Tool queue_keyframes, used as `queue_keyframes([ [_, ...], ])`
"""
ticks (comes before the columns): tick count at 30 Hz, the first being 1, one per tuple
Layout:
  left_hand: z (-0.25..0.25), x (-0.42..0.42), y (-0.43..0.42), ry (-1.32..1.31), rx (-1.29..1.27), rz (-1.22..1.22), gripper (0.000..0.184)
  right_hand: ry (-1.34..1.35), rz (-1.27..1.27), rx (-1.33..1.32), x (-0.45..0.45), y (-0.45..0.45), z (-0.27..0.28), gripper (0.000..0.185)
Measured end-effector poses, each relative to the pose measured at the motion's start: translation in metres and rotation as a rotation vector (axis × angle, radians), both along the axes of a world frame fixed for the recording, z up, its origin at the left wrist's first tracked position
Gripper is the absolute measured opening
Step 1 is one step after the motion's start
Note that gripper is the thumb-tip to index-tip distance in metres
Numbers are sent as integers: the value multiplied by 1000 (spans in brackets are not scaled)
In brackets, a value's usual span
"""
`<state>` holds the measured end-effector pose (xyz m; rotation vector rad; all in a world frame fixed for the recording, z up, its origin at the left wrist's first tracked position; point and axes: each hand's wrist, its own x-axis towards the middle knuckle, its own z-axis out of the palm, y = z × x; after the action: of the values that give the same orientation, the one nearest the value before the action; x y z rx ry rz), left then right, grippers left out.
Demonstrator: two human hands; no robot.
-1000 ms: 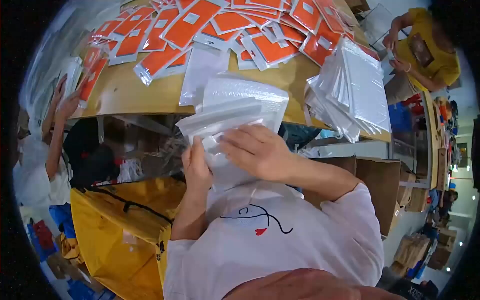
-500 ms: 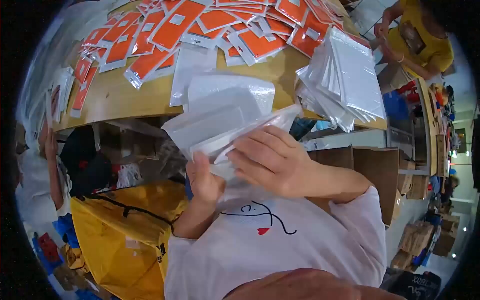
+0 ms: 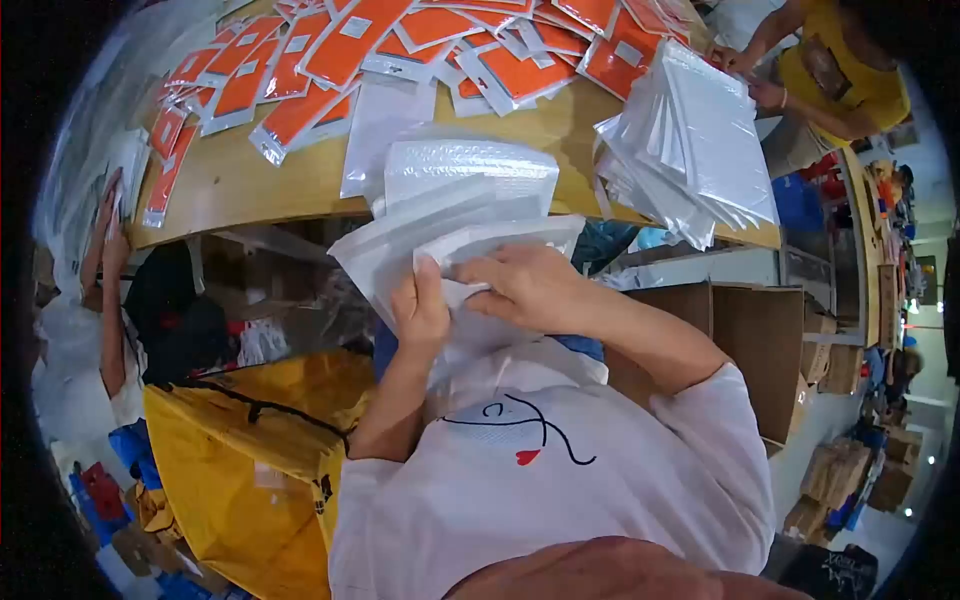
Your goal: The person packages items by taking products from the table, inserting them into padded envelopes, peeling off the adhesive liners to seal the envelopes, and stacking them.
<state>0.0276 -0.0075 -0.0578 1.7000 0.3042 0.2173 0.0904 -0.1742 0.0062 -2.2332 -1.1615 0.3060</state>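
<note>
In front of my chest, over the table's near edge, I hold several white bubble mailers point(image 3: 500, 236) fanned over one another. My left hand point(image 3: 420, 310) is closed on their near side, its thumb up along the front mailer. My right hand point(image 3: 530, 288) is also closed, its bent fingers pinching the front mailer's near edge. Beyond both hands, a further bubble mailer point(image 3: 470, 170) with a shiny bubbled surface reaches over the tabletop. A clear flat plastic sleeve point(image 3: 385, 135) lies behind it. The lower ends of the held mailers are partly hidden by my hands.
Many orange packs in clear sleeves point(image 3: 505, 75) cover the back of the wooden table point(image 3: 235, 195). A stack of white mailers point(image 3: 700, 140) leans at the right edge. Below are a yellow bag point(image 3: 240, 490) and a cardboard box point(image 3: 755, 350). Other people's arms point(image 3: 112, 260) show left and right.
The front mailer has turned flatter and more upright toward me. My right hand has moved slightly up and its fingers have curled in at the mailer's edge. My left hand has risen a little.
</note>
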Motion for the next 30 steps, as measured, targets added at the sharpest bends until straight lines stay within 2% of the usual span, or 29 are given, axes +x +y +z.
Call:
queue_keyframes([
  [6, 12, 8, 1, -134, 8, -132, 16, -49, -30, 118, 12, 1, -5, 27],
  [10, 9, 10, 7, -102, -35, -82, 13, -340, -119, 529, 11, 15, 3, 25],
  [11, 10, 10, 6, -100, -33, -89, 13, -340, -127, 531, 12, 19, 1, 25],
  [15, 21, 13, 7, -213, 179, -177, 16, -238, -108, 480, 17, 31, -3, 19],
  [20, 29, 18, 5, -298, 256, -176, 18, -114, -125, 422, 16, 27, 13, 15],
  [25, 37, 21, 3, -224, 195, -306, 20, 30, -169, 521, 22, 19, 4, 14],
  [30, 40, 23, -3, -182, 113, -207, 22, 115, -344, 605, 20, 2, 8, 14],
])
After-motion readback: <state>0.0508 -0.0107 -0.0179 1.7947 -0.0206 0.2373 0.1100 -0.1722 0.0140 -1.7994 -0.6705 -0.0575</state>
